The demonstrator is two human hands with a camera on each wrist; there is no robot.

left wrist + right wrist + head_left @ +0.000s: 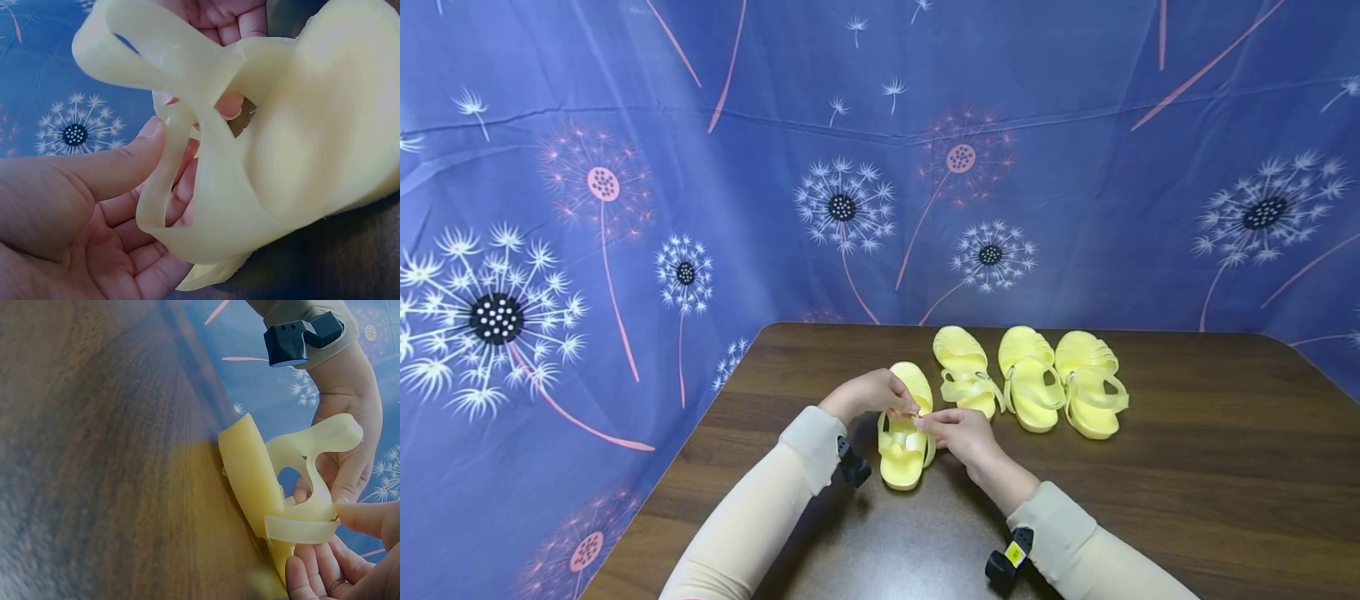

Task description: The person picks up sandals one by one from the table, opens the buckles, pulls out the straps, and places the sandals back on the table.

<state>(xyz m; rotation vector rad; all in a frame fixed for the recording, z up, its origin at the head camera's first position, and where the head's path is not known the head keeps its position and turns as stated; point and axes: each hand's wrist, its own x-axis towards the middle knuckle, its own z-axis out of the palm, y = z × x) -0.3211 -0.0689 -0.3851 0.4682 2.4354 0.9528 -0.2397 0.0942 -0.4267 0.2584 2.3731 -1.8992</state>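
Note:
A yellow sandal stands on the table at the left end of a group of matching sandals, its toe toward the far edge. My left hand pinches its strap from the left, thumb on top and fingers beneath. From the right, my right hand pinches a strap end of the same sandal between thumb and fingers. Both hands' fingertips meet over the straps. The fastening itself is mostly hidden by the fingers. In the left wrist view, another strap loop arches above the footbed.
To the right, three more yellow sandals stand side by side: one sandal close to my right hand, a middle sandal and a far-right sandal. The brown wooden table ends at a blue dandelion-print cloth.

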